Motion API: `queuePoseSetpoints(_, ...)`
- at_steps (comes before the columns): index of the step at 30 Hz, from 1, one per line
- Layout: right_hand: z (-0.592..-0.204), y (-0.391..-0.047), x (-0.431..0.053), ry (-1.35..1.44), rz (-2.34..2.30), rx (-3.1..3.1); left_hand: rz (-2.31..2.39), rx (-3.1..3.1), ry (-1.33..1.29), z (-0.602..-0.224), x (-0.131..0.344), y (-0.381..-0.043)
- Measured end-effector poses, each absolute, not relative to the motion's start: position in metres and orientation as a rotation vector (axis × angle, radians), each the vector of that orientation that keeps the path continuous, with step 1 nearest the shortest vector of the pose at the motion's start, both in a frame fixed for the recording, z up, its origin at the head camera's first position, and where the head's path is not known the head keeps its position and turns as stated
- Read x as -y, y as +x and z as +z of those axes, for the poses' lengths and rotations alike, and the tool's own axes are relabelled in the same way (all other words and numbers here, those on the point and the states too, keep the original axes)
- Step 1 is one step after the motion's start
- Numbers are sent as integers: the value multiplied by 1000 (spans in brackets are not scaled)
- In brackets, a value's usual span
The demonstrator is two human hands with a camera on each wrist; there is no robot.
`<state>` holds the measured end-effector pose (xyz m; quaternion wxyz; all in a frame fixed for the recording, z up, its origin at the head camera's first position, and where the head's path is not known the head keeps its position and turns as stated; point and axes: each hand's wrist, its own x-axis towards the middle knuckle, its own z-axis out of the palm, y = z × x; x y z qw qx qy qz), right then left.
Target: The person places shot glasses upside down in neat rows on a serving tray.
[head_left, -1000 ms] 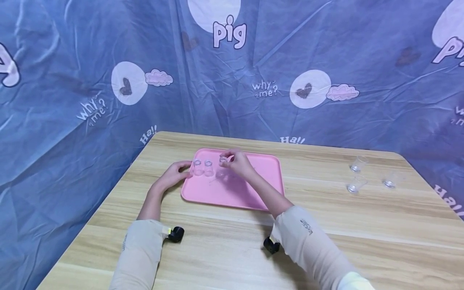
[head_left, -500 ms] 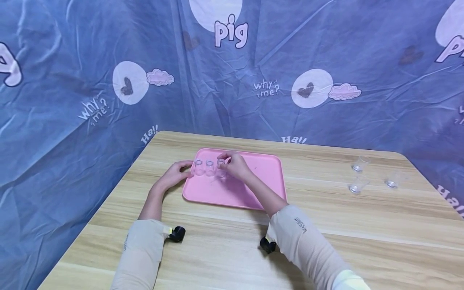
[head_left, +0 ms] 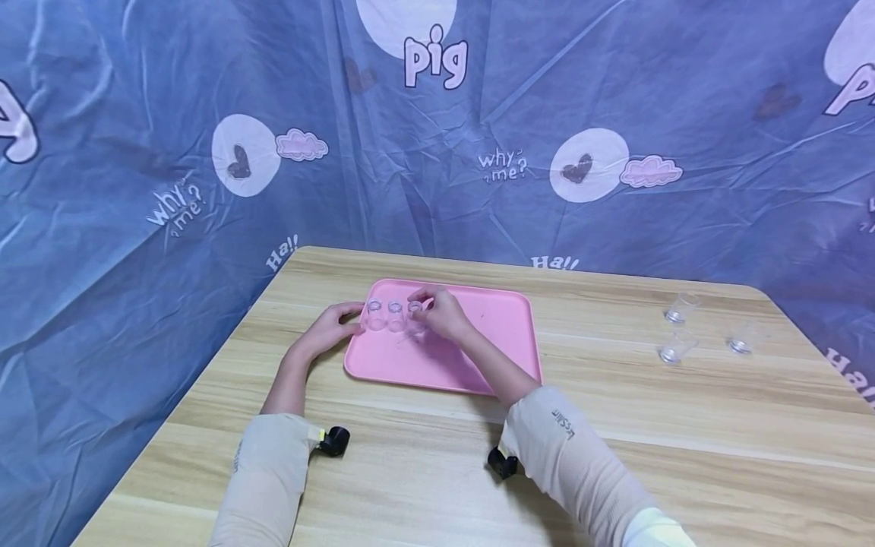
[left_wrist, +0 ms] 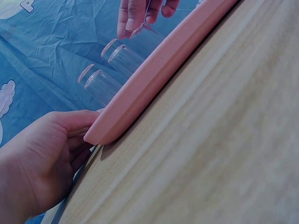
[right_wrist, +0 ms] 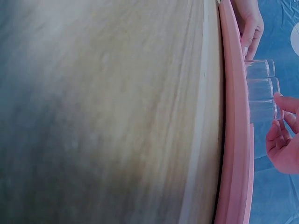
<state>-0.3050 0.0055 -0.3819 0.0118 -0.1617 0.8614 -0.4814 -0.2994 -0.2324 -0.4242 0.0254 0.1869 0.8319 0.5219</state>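
Note:
A pink tray (head_left: 478,346) lies on the wooden table, and my left hand (head_left: 328,330) grips its left rim. In the left wrist view the thumb (left_wrist: 79,120) lies over the rim, with the other fingers curled below. Two small clear glasses, a leftmost glass (head_left: 375,317) and a middle glass (head_left: 395,317), stand upside down in a row near the tray's left back. At the row's right end, my right hand (head_left: 444,313) pinches the thick base of a third upside-down glass (right_wrist: 261,111), close beside the middle one. Its mouth appears to rest on the tray.
Farther right on the table stand three more clear glasses: a back glass (head_left: 678,310), a front glass (head_left: 673,349) and a right glass (head_left: 741,342), thick bases down. A blue printed cloth (head_left: 437,175) hangs behind the table (head_left: 410,471).
The right hand has moved the third glass left, closing the gap to the middle glass, and then barely shifts. The left hand has stayed at the tray's rim.

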Motion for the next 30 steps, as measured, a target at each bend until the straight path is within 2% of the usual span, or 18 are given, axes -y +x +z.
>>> queuePoseSetpoints(6,-383,-306,-5,-509,-1493,-2686,1599,-2584,564,-421,232,-297)
queuePoseSetpoints(16,-373,-304,-16,-510,-1525,-2671,1590,-2561,546,-393,221,-277)
queuePoseSetpoints(21,-365,-302,-35,-516,-1577,-2645,1594,-2568,571,-402,223,-283)
queuePoseSetpoints(30,-347,-296,-87,-492,-1648,-2671,1592,-2563,541,-393,221,-276)
